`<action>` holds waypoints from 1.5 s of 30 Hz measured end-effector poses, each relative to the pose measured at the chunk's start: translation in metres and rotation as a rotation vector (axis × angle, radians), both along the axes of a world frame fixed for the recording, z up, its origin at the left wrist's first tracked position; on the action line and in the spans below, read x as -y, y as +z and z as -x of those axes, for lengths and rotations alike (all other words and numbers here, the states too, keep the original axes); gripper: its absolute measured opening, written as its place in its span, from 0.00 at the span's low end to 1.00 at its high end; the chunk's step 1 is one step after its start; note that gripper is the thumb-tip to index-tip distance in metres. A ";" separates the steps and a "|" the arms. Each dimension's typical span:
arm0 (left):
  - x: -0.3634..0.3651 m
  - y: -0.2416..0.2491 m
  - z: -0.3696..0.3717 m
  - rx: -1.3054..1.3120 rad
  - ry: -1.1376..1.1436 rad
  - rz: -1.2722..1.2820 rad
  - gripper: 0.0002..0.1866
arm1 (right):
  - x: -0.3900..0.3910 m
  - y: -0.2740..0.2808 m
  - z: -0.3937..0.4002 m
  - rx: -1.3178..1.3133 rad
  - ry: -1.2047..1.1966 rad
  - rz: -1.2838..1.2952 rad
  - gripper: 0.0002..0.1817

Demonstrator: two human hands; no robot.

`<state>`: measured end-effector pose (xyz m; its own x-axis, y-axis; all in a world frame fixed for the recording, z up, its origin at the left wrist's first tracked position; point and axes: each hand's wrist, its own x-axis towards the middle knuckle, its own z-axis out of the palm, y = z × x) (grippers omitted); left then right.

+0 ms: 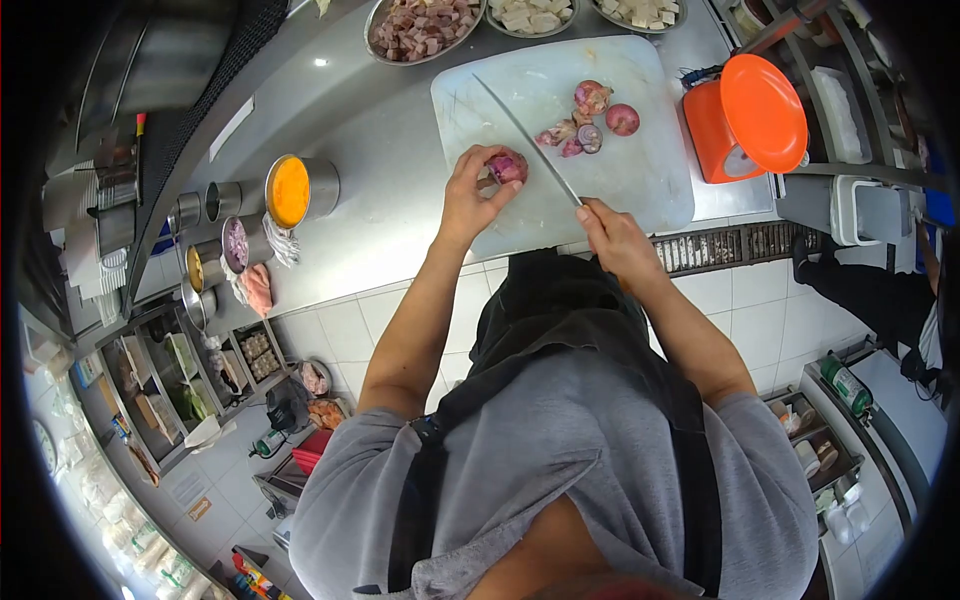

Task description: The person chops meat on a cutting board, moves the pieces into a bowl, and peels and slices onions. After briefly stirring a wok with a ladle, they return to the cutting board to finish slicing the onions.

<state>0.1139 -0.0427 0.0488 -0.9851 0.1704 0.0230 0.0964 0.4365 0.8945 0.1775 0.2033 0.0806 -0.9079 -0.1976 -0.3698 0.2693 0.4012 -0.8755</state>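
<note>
A red onion [508, 167] is held by my left hand [474, 196], its fingers curled round it over the left part of the white cutting board [640, 190]. My right hand [616, 241] grips the handle of a long knife [530, 138] at the board's near edge. The blade points up and to the left, just right of the held onion. Further right on the board lie a whole onion [622, 120], another with loose skin [592, 97], a cut onion piece [589, 138] and some peelings [556, 132].
Metal bowls of diced meat [425, 30] and pale cubes [530, 14] stand beyond the board. At the right is an orange scale [710, 130]. Pots, one with orange contents [289, 191], stand at the left. Another person's dark-clothed leg [860, 285] shows at far right.
</note>
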 end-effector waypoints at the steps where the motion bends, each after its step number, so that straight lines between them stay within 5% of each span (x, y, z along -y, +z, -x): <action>1: 0.001 0.002 -0.001 0.038 0.004 -0.017 0.33 | 0.005 0.000 0.000 -0.033 0.013 -0.006 0.22; 14: 0.002 -0.014 -0.003 0.042 0.068 -0.165 0.29 | 0.004 0.021 -0.017 0.004 0.117 -0.072 0.20; 26: 0.012 -0.012 -0.010 0.061 0.110 -0.232 0.27 | 0.052 -0.045 0.037 -0.123 0.111 -0.156 0.20; 28: 0.027 -0.009 -0.011 0.272 0.183 -0.027 0.25 | 0.050 -0.030 0.032 0.152 0.046 -0.027 0.22; 30: 0.021 -0.004 -0.007 0.283 0.206 -0.033 0.25 | 0.054 -0.041 0.030 0.110 0.020 0.022 0.23; 32: 0.005 0.013 0.002 0.355 0.256 0.235 0.26 | 0.056 -0.043 0.029 0.068 -0.008 0.067 0.24; 34: 0.007 -0.008 0.005 0.342 0.299 0.164 0.27 | 0.055 -0.038 0.034 0.199 -0.001 0.017 0.25; 36: 0.015 -0.021 0.003 0.369 0.380 -0.410 0.30 | 0.046 -0.051 0.029 0.172 -0.075 0.018 0.26; 37: 0.019 -0.020 0.005 0.367 0.378 -0.413 0.30 | 0.039 -0.055 0.029 0.141 -0.146 0.020 0.27; 40: 0.026 -0.009 0.000 0.374 0.286 -0.351 0.29 | 0.020 -0.050 0.023 -0.179 -0.136 -0.081 0.27; 42: 0.015 0.005 0.001 0.174 0.098 0.131 0.25 | 0.014 -0.034 0.015 -0.130 -0.128 -0.078 0.28; 45: 0.008 -0.001 -0.001 -0.079 -0.006 0.209 0.24 | 0.010 -0.026 0.009 -0.434 -0.130 -0.079 0.29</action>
<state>0.1154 -0.0503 0.0476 -0.9806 0.1850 0.0641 0.1658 0.6108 0.7742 0.1688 0.1935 0.0546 -0.9975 -0.0578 0.0408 -0.0629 0.4587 -0.8864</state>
